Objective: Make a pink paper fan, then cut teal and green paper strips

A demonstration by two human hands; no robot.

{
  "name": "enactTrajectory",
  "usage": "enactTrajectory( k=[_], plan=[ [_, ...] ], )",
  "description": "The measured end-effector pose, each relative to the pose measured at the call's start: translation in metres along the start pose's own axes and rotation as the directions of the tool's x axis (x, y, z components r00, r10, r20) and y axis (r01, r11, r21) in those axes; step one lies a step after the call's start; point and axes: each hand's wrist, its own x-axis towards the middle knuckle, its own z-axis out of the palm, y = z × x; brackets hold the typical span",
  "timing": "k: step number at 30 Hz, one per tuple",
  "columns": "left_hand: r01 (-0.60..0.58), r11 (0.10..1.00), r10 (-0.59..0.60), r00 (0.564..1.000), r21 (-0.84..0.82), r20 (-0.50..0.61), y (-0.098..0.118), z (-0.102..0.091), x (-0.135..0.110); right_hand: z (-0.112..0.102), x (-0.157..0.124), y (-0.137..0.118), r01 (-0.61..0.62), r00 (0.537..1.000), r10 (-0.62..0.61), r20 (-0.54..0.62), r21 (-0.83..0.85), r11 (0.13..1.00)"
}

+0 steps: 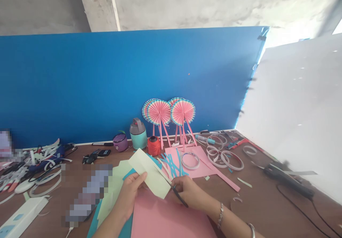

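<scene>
Pink card lies beneath a pale green sheet

Both hands hover above the pink card. The left hand grasps the pale green sheet by its lower edge, thumb on top, holding it tilted in the air. The right hand is clenched around a slim black tool that looks like scissors, its upper end meeting the sheet near a lower corner. A silver chain bracelet and a bangle circle the right arm.

Under the left hand, more pale green paper overlaps teal paper. Just ahead, a pink sheet on the brown surface carries blue paper strips and a paper ring. White paper rings sit to its right, and a black glue gun lies farther right, trailing a cord.

At the back, two pink paper fans on sticks stand against a blue board, beside an orange spool, a teal flask and a small purple pot. Tangled white strips heap up on the left, with a white power strip nearest the lower corner.
</scene>
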Motion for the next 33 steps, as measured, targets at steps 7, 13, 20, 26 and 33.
enactTrajectory(
  k=[7,13,20,26,33],
  plan=[
    [-0.007,1.0,0.008,1.0,-0.024,0.021,0.0009,-0.0002,0.0016,-0.0005,0.001,0.0019,0.0,1.0,0.0,0.001,-0.008,1.0],
    [0.002,0.999,0.0,0.999,-0.048,0.035,0.0018,0.0012,0.0009,-0.0004,0.0024,0.0025,-0.006,1.0,0.004,-0.025,-0.045,0.999],
    [-0.005,1.0,0.006,1.0,-0.026,0.023,-0.0011,-0.0015,0.0023,-0.0011,-0.0005,-0.0005,0.004,1.0,-0.005,-0.012,-0.074,0.997],
    [-0.02,0.999,0.018,0.998,0.032,0.052,-0.0024,-0.0032,0.003,0.0011,-0.0029,-0.0036,0.02,1.0,-0.019,0.019,-0.052,0.998],
    [-0.051,0.99,0.039,0.995,0.13,0.095,-0.0041,-0.0026,0.0014,0.0019,-0.0018,-0.0029,0.013,1.0,-0.013,0.009,-0.04,0.999]
  ],
)
